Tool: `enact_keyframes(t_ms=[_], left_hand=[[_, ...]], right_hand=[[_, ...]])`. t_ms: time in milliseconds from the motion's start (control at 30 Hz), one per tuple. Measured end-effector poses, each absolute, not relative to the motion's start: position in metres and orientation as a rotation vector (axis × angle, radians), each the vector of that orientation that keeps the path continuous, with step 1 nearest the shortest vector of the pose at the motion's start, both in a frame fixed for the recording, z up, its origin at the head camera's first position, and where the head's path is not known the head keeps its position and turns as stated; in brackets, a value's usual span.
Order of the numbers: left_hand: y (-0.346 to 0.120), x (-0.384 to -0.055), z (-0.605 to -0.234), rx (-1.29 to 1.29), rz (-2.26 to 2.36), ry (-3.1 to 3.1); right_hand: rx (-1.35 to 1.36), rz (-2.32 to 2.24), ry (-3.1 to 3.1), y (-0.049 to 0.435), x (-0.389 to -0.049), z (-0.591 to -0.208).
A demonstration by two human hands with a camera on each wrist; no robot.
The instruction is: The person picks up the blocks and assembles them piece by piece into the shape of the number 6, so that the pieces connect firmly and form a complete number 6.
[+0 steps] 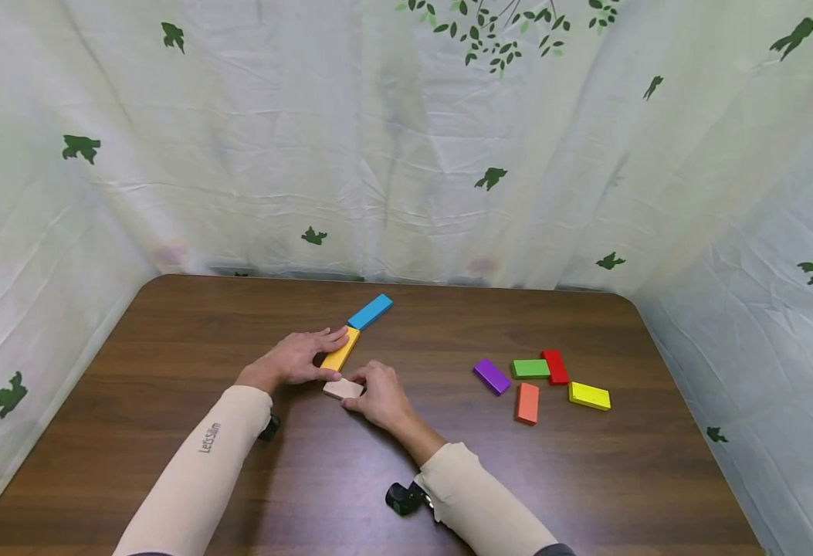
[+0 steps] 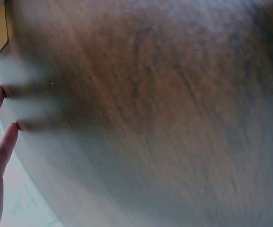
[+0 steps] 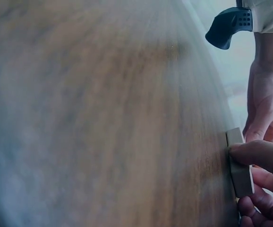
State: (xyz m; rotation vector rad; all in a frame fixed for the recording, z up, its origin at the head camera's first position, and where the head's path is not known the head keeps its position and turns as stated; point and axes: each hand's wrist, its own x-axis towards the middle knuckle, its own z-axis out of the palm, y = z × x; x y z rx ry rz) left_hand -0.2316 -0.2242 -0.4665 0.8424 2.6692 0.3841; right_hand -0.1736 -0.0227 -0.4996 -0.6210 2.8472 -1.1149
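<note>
A blue block (image 1: pixel 370 312) and an orange-yellow block (image 1: pixel 343 350) lie end to end in a slanting line. My left hand (image 1: pixel 295 358) rests with spread, nearly straight fingers against the orange-yellow block, its thumb at the near end. Just below that end is a pale pinkish block (image 1: pixel 341 388), pinched between the thumb and fingers of my right hand (image 1: pixel 384 398). The right wrist view shows the thumb pressed on this pale block (image 3: pixel 242 177), with the left hand (image 3: pixel 266 101) behind it. Two left fingertips touch the wood in the left wrist view.
To the right lie a purple block (image 1: pixel 492 377), a green block (image 1: pixel 530 369), a red block (image 1: pixel 555 367), a coral block (image 1: pixel 527 404) and a yellow block (image 1: pixel 590 396). White curtains (image 1: pixel 406 139) with leaf prints surround the brown table (image 1: pixel 191 324).
</note>
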Motion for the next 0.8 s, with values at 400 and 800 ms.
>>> enact_keyframes(t_ms=[400,800], left_hand=[[-0.223,-0.232,-0.468,0.839,0.395,2.668],[-0.223,-0.233,-0.468,0.841,0.384,2.676]], right_hand=[[-0.635,-1.091,2.855,-0.022,-0.174,-0.502],[-0.563,-1.28,2.863,0.022,-0.18,-0.49]])
